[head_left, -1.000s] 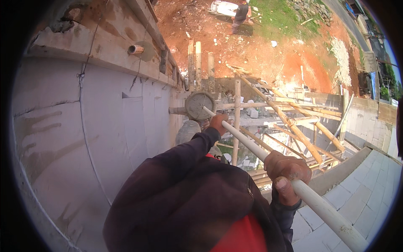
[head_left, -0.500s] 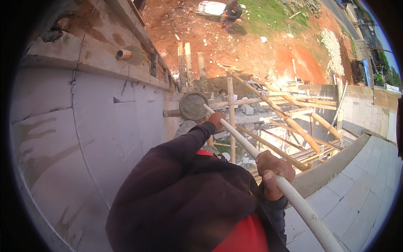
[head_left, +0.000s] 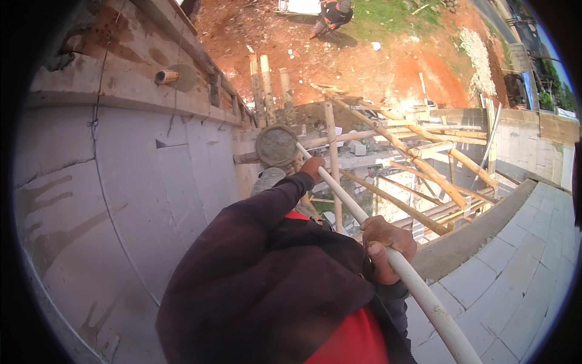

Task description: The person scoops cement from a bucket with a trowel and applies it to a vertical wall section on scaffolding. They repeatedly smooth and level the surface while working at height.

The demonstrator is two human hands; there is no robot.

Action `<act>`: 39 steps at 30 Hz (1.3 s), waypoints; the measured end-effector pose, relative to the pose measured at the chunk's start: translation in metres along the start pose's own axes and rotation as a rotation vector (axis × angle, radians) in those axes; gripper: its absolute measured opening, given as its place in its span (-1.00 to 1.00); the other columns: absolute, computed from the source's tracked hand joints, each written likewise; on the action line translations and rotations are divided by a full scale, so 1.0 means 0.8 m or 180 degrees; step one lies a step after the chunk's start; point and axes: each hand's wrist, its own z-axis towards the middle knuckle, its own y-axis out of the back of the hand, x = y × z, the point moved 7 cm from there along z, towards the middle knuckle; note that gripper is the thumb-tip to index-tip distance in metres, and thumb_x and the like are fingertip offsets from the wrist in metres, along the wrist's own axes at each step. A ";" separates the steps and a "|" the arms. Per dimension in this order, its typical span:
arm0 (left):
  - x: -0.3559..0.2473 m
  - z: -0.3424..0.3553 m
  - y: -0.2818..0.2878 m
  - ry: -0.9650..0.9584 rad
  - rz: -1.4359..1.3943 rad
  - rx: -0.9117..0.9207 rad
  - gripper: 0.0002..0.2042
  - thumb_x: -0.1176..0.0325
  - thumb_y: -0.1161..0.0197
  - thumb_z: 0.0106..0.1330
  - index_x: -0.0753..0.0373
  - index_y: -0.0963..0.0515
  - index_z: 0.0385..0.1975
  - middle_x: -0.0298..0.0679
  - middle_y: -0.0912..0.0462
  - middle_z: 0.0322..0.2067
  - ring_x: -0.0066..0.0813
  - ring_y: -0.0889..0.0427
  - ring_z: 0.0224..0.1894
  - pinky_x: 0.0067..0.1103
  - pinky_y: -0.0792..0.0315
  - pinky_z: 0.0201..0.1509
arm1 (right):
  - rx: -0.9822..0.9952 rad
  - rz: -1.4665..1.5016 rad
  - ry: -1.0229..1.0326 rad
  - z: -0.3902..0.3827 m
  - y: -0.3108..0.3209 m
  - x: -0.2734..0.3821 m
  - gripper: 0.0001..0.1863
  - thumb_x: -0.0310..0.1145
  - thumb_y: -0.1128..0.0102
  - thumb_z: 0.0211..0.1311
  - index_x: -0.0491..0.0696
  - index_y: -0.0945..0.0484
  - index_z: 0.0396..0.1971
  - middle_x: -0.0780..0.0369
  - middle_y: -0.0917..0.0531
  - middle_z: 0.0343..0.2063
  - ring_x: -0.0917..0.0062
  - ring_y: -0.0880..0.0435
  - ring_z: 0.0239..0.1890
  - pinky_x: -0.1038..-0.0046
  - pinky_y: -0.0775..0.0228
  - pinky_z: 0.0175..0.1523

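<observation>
A long white plastic pipe (head_left: pixel 347 200) slants across in front of me, from beside a round, mortar-filled container (head_left: pixel 276 145) down to the lower right edge. My left hand (head_left: pixel 312 170) is wrapped round it near its far end. Farther down, my right hand (head_left: pixel 388 242) grips the same pipe, thumb lying along the top. The pipe's far tip lies at the right rim of the round container; whether they touch, I cannot tell. A second, greyish rounded thing (head_left: pixel 267 181) shows partly below the container, behind my left sleeve.
A pale block wall (head_left: pixel 194 170) rises on my left, with a short pipe stub (head_left: pixel 167 76) above it. Bamboo scaffolding poles (head_left: pixel 400 145) cross ahead over rubble. Another block wall (head_left: pixel 509 267) runs along the right. On the red earth beyond, a person (head_left: pixel 333 17) is beside a white barrow-like thing (head_left: pixel 298 6).
My right hand and the pipe's near end have shifted slightly left. Both hands keep their hold. The distant person has changed posture, and the whole view has moved a little.
</observation>
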 end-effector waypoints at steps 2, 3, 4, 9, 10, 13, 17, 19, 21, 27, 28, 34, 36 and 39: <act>0.006 -0.002 0.001 0.0120 -0.0091 -0.0087 -0.70 0.20 -0.44 0.14 0.25 -0.48 -0.49 -0.01 -0.54 -0.44 0.11 -0.55 -0.32 -0.21 -0.40 -0.25 | 0.0035 -0.0052 -0.0111 0.002 0.000 -0.006 -0.62 -0.23 -0.29 0.26 -0.12 -0.41 -0.65 0.24 -0.44 -0.74 0.47 -0.41 -0.64 0.24 -0.40 -0.20; 0.008 -0.002 0.000 0.0123 -0.0177 -0.0117 -0.70 0.20 -0.44 0.14 0.25 -0.48 -0.48 -0.01 -0.54 -0.42 0.11 -0.55 -0.31 -0.21 -0.41 -0.24 | 0.0060 -0.0064 -0.0136 0.003 0.000 -0.009 -0.61 -0.22 -0.29 0.26 -0.11 -0.41 -0.64 0.24 -0.44 -0.73 0.46 -0.42 -0.63 0.23 -0.40 -0.19; 0.012 0.000 -0.004 0.0177 -0.0119 -0.0042 -0.71 0.21 -0.44 0.14 0.25 -0.48 -0.46 -0.01 -0.55 -0.41 0.11 -0.56 -0.29 -0.21 -0.41 -0.23 | 0.0088 -0.0076 -0.0158 0.004 0.000 -0.012 -0.61 -0.21 -0.30 0.26 -0.11 -0.42 -0.64 0.23 -0.45 -0.73 0.46 -0.43 -0.62 0.23 -0.41 -0.17; 0.026 0.016 -0.023 0.0199 0.0026 0.0204 -0.72 0.21 -0.44 0.14 0.23 -0.51 -0.41 0.00 -0.57 -0.36 0.11 -0.60 -0.23 -0.22 -0.44 -0.17 | -0.0125 -0.0126 -0.0286 0.005 0.016 -0.022 -0.62 -0.20 -0.29 0.28 -0.11 -0.43 -0.63 0.24 -0.47 -0.68 0.44 -0.49 -0.56 0.18 -0.44 -0.09; 0.029 0.019 -0.029 0.0270 0.0071 0.0291 -0.73 0.21 -0.44 0.14 0.23 -0.51 -0.40 0.00 -0.58 -0.35 0.11 -0.60 -0.23 -0.22 -0.45 -0.17 | -0.0267 -0.0127 -0.0295 0.005 0.023 -0.024 -0.62 -0.21 -0.28 0.29 -0.10 -0.43 -0.62 0.24 -0.47 -0.67 0.44 -0.49 -0.55 0.18 -0.45 -0.07; 0.038 0.028 -0.047 0.0399 0.0279 0.0545 -0.75 0.22 -0.43 0.13 0.21 -0.53 -0.39 -0.01 -0.59 -0.34 0.11 -0.61 -0.22 -0.23 -0.46 -0.17 | -0.0289 -0.0210 -0.0249 0.011 0.030 -0.025 -0.63 -0.22 -0.27 0.31 -0.09 -0.43 -0.61 0.26 -0.46 -0.66 0.43 -0.51 -0.52 0.16 -0.45 -0.05; 0.052 0.014 -0.059 0.0458 0.0303 0.0400 -0.76 0.22 -0.44 0.11 0.19 -0.56 -0.38 -0.03 -0.61 -0.34 0.10 -0.62 -0.24 -0.23 -0.47 -0.16 | -0.0020 -0.0216 -0.0217 0.023 0.032 -0.019 -0.64 -0.23 -0.26 0.32 -0.08 -0.42 -0.61 0.27 -0.44 -0.68 0.44 -0.49 -0.55 0.17 -0.45 -0.10; 0.058 0.003 -0.055 0.0417 0.0183 0.0055 -0.74 0.21 -0.48 0.06 0.18 -0.58 -0.36 -0.07 -0.62 -0.35 0.07 -0.62 -0.25 -0.23 -0.47 -0.16 | -0.0017 0.0037 -0.0166 0.025 0.037 -0.009 -0.64 -0.22 -0.29 0.31 -0.10 -0.44 -0.59 0.24 -0.48 -0.65 0.46 -0.45 -0.57 0.22 -0.46 -0.15; 0.062 0.000 -0.061 0.0515 0.0104 0.0017 -0.74 0.24 -0.50 0.04 0.18 -0.59 -0.36 -0.08 -0.62 -0.36 0.06 -0.62 -0.25 -0.24 -0.47 -0.17 | -0.0079 0.0205 -0.0136 0.024 0.043 0.004 -0.64 -0.20 -0.32 0.28 -0.10 -0.44 -0.58 0.24 -0.49 -0.64 0.47 -0.42 -0.59 0.25 -0.45 -0.21; 0.017 0.029 -0.067 0.0211 -0.0157 -0.0274 -0.76 0.38 -0.46 0.05 0.25 -0.47 -0.49 -0.06 -0.59 -0.42 0.08 -0.59 -0.28 -0.28 -0.47 -0.21 | -0.0515 0.0304 0.0246 0.026 0.078 0.067 -0.62 -0.18 -0.39 0.20 -0.01 -0.37 -0.57 0.28 -0.42 -0.68 0.51 -0.37 -0.66 0.29 -0.36 -0.36; 0.012 0.032 -0.070 0.0297 -0.0127 -0.0139 -0.77 0.40 -0.46 0.05 0.25 -0.48 -0.48 -0.06 -0.60 -0.42 0.07 -0.60 -0.28 -0.28 -0.47 -0.20 | -0.0642 0.0311 0.0424 0.028 0.094 0.088 -0.64 -0.20 -0.38 0.21 0.01 -0.34 -0.54 0.30 -0.40 -0.68 0.53 -0.37 -0.67 0.29 -0.35 -0.36; -0.038 0.066 -0.085 0.0169 -0.0176 0.0207 -0.80 0.46 -0.48 0.02 0.22 -0.56 -0.42 -0.07 -0.66 -0.40 0.03 -0.65 -0.25 -0.28 -0.49 -0.18 | -0.0655 0.0119 0.0969 0.055 0.175 0.192 -0.73 -0.18 0.00 0.46 0.06 -0.24 -0.44 0.39 -0.25 -0.64 0.68 -0.28 -0.62 0.44 -0.22 -0.28; -0.047 0.079 -0.086 0.0069 -0.0141 0.0196 -0.79 0.45 -0.50 0.00 0.20 -0.59 -0.41 -0.07 -0.67 -0.38 0.01 -0.66 -0.23 -0.28 -0.50 -0.17 | -0.0590 0.0124 0.1038 0.060 0.184 0.214 -0.72 -0.18 0.04 0.48 0.05 -0.23 -0.44 0.39 -0.26 -0.63 0.70 -0.28 -0.61 0.47 -0.20 -0.25; -0.044 0.087 -0.095 0.0307 -0.0095 0.0324 -0.77 0.38 -0.54 -0.03 0.21 -0.57 -0.47 -0.07 -0.65 -0.39 0.01 -0.65 -0.24 -0.24 -0.51 -0.19 | -0.0512 0.0256 0.1103 0.073 0.196 0.244 -0.75 -0.22 0.13 0.51 -0.05 -0.30 -0.36 0.38 -0.26 -0.60 0.69 -0.25 -0.58 0.45 -0.21 -0.18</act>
